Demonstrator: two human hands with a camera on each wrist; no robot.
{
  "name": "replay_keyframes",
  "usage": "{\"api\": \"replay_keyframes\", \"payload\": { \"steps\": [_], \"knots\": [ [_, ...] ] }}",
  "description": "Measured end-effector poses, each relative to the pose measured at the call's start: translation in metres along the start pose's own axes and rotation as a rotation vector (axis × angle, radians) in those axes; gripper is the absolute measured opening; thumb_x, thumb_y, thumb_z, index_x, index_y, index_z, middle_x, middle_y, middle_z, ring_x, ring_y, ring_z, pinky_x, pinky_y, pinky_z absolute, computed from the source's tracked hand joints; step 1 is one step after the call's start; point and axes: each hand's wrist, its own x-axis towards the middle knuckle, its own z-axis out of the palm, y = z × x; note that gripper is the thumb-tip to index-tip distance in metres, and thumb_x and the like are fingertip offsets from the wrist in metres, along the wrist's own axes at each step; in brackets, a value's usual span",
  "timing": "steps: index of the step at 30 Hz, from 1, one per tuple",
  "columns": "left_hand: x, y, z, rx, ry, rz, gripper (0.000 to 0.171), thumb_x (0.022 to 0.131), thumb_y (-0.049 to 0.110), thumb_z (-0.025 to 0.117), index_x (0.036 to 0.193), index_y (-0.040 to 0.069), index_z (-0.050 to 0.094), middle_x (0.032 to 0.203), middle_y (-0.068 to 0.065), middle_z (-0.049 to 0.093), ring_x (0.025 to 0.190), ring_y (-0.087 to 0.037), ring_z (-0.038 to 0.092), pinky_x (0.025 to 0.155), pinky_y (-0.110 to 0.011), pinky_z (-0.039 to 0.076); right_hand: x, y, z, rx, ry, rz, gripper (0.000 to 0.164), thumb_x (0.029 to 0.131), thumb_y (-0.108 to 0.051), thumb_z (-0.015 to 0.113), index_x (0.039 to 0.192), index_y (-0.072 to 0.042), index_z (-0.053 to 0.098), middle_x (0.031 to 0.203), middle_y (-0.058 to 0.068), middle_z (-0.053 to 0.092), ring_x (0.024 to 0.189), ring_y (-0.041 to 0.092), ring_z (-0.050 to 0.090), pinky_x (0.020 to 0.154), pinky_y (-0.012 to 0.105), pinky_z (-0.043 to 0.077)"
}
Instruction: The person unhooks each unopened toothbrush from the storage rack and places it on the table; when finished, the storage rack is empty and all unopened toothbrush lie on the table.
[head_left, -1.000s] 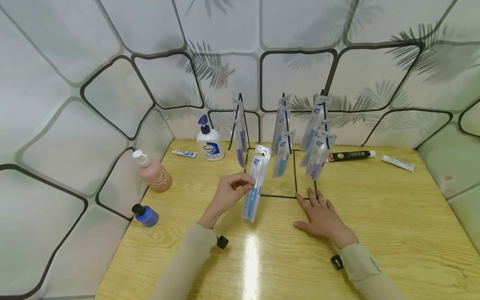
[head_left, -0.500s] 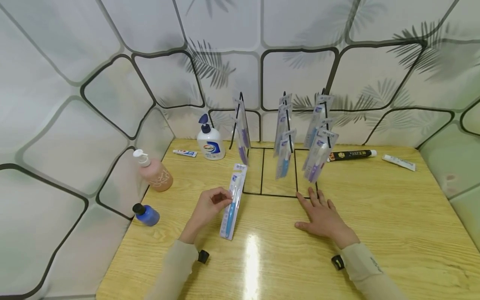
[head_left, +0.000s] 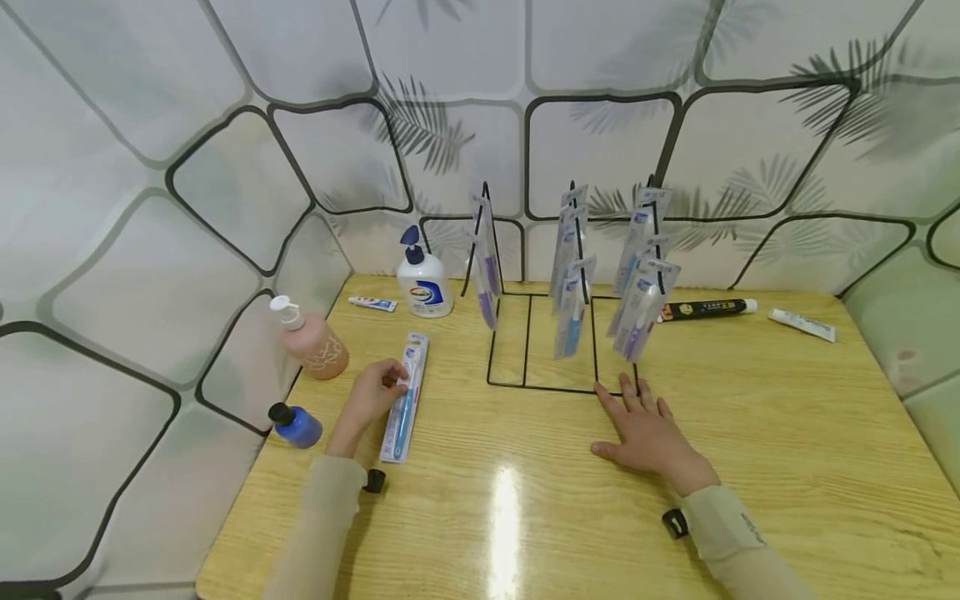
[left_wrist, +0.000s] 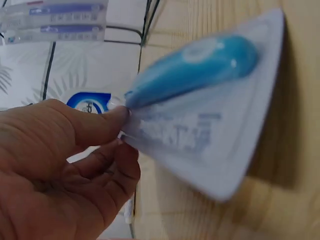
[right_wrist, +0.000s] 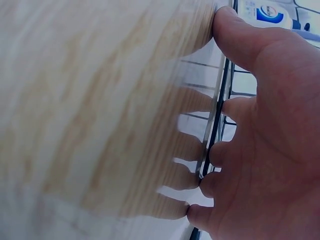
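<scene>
My left hand [head_left: 372, 395] pinches the edge of a packaged toothbrush [head_left: 406, 400] between thumb and fingers, over the left part of the table. In the left wrist view the toothbrush's blue handle [left_wrist: 200, 67] shows through its clear blister pack, tilted above the wood. Spread flat, my right hand [head_left: 648, 429] rests on the table with its fingertips at the front bar of a black wire rack [head_left: 558, 389]. More packaged toothbrushes hang from the rack's three hooks: purple ones [head_left: 486, 292] at left, a blue one [head_left: 572, 317] in the middle, a purple one [head_left: 640, 312] at right.
A white pump bottle [head_left: 425, 285], a pink pump bottle [head_left: 318, 346] and a blue bottle [head_left: 302, 427] stand at the left. Toothpaste tubes lie along the back: a small one [head_left: 372, 303], a black one [head_left: 705, 310] and a white one [head_left: 802, 324].
My left hand has carried the packaged toothbrush leftward, away from the rack and towards the bottles. The right hand stays at the rack's front bar.
</scene>
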Motion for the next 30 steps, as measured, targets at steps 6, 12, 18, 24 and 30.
{"api": "replay_keyframes", "payload": {
  "steps": [6, 12, 18, 24, 30],
  "knots": [
    [0.008, -0.009, -0.012, 0.140, -0.002, 0.008, 0.012, 0.087, -0.009, 0.067, 0.096, -0.001, 0.065, 0.098, -0.020, 0.070, 0.088, -0.032, 0.066, 0.079, -0.046, 0.055, 0.000, 0.001, 0.000, -0.001, 0.006, -0.001, 0.094, 0.093, -0.054, 0.067, 0.164, -0.014, 0.020, 0.166, 0.033, 0.007, 0.150, 0.061, 0.008, 0.113, 0.079, 0.016],
    [0.011, -0.010, -0.015, 0.259, 0.019, 0.027, 0.019, 0.077, -0.011, 0.063, 0.093, -0.001, 0.066, 0.087, -0.018, 0.068, 0.076, -0.028, 0.061, 0.070, -0.042, 0.052, -0.001, -0.002, -0.001, -0.008, 0.010, -0.006, 0.094, 0.093, -0.054, 0.067, 0.163, -0.013, 0.021, 0.166, 0.034, 0.009, 0.149, 0.061, 0.011, 0.112, 0.079, 0.018],
    [0.011, -0.010, -0.013, 0.319, 0.024, 0.015, 0.029, 0.072, -0.014, 0.059, 0.097, -0.002, 0.065, 0.078, -0.014, 0.062, 0.068, -0.025, 0.053, 0.062, -0.036, 0.043, -0.001, -0.003, -0.002, 0.001, 0.006, -0.003, 0.093, 0.093, -0.053, 0.067, 0.163, -0.013, 0.022, 0.166, 0.034, 0.009, 0.149, 0.061, 0.011, 0.112, 0.079, 0.018],
    [0.012, -0.008, -0.013, 0.333, 0.029, -0.003, 0.032, 0.073, -0.017, 0.055, 0.100, -0.003, 0.065, 0.084, -0.017, 0.064, 0.074, -0.028, 0.056, 0.068, -0.043, 0.048, -0.002, -0.002, -0.002, 0.002, 0.004, -0.001, 0.093, 0.093, -0.054, 0.067, 0.163, -0.013, 0.021, 0.166, 0.034, 0.008, 0.149, 0.061, 0.010, 0.113, 0.079, 0.017],
    [0.009, -0.002, -0.015, 0.378, 0.051, 0.016, 0.029, 0.077, -0.015, 0.058, 0.104, -0.005, 0.066, 0.098, -0.025, 0.067, 0.088, -0.037, 0.063, 0.081, -0.052, 0.053, -0.001, -0.002, -0.001, 0.005, 0.005, -0.006, 0.094, 0.093, -0.054, 0.067, 0.163, -0.012, 0.022, 0.166, 0.034, 0.009, 0.149, 0.061, 0.010, 0.112, 0.080, 0.017]
  ]
}}
